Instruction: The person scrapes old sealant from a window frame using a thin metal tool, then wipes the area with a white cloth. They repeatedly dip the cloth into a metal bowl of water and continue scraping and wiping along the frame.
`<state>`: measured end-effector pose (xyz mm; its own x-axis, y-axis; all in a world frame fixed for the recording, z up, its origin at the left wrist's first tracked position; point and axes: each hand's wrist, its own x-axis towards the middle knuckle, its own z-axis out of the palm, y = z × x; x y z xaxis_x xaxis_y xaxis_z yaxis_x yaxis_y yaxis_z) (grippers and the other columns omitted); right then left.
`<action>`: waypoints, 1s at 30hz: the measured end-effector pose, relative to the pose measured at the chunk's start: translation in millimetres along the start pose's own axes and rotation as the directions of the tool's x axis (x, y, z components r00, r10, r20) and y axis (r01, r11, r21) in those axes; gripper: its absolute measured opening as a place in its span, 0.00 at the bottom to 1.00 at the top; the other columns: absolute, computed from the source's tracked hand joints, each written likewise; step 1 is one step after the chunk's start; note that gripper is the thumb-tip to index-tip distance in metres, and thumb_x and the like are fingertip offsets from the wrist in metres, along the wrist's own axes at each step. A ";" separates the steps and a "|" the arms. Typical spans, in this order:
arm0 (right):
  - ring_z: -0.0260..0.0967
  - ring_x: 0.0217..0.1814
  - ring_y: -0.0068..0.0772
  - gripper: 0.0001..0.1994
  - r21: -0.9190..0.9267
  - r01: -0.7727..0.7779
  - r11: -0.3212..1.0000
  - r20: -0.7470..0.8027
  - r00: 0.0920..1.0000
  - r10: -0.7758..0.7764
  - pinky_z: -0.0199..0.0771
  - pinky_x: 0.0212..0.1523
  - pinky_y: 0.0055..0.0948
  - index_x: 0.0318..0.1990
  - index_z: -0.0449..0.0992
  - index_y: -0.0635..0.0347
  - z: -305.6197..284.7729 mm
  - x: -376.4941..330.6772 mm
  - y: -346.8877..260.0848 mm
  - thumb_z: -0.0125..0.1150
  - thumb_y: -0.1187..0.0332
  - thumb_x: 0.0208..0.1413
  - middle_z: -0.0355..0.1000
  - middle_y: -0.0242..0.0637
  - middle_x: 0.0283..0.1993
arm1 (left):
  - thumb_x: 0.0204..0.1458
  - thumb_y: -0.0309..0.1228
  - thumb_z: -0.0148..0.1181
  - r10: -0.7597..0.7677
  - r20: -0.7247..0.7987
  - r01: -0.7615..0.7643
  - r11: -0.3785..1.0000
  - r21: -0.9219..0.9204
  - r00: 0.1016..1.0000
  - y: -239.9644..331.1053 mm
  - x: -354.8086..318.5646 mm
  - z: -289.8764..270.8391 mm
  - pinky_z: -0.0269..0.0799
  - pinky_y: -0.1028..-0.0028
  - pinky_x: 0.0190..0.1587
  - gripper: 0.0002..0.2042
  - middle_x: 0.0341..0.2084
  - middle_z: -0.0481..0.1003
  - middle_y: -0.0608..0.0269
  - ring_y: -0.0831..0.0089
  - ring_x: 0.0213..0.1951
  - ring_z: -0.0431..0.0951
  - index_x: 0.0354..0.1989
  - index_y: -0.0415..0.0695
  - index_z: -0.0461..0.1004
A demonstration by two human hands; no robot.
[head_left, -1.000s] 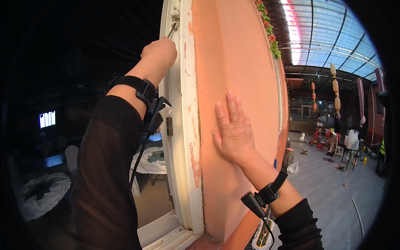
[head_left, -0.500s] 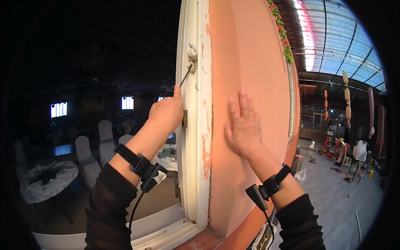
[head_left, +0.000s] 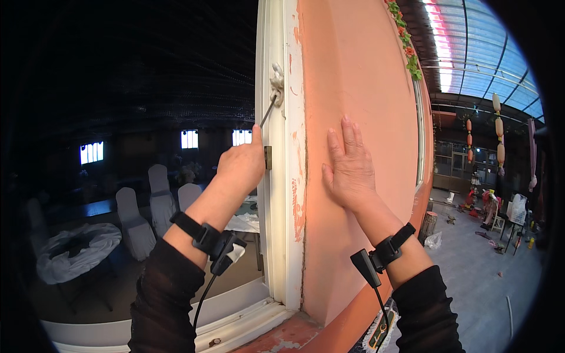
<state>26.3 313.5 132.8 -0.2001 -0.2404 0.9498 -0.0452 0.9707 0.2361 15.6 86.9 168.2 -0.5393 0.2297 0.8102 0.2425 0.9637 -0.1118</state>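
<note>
My left hand [head_left: 242, 160] is closed around a screwdriver-like tool [head_left: 268, 112], its index finger stretched along the thin dark shaft. The handle is hidden in the palm. The shaft slants up to the right, and its tip meets a lumpy off-white mass [head_left: 276, 88], like dried foam, stuck on the white window frame [head_left: 276, 235]. Flat against the salmon-coloured wall [head_left: 347, 259], just right of the frame, rests my right hand [head_left: 353, 167], open with nothing in it. Dark straps circle both wrists, each carrying a small cabled device.
A metal latch plate [head_left: 268, 157] sits on the frame beside my left hand. Through the opening on the left are covered chairs [head_left: 134, 223] and a cloth-draped round table [head_left: 76, 253]. The sill [head_left: 282, 335] has peeling paint. Artificial flowers [head_left: 406, 44] hang along the wall's upper right.
The whole view has shifted slightly, so the frame and both hands appear a little farther right. The tool's tip stays at the off-white lump, and my right hand stays against the wall.
</note>
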 end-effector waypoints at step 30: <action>0.48 0.71 0.54 0.32 -0.054 0.124 0.991 -0.243 0.961 -0.134 0.59 0.63 0.44 0.66 0.59 0.55 16.6 2.8 10.1 0.57 0.60 0.52 0.43 0.49 0.73 | 0.49 0.22 0.45 0.212 0.676 -0.122 0.976 -0.179 0.706 -12.7 -262.0 73.2 0.75 0.61 0.33 0.35 0.29 0.75 0.46 0.54 0.30 0.79 0.69 0.35 0.45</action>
<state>9.1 322.8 134.5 0.0516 -0.3618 0.9308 -0.0165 0.9316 0.3630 94.8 24.5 -84.8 -0.8744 0.4581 0.1600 0.4464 0.8887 -0.1049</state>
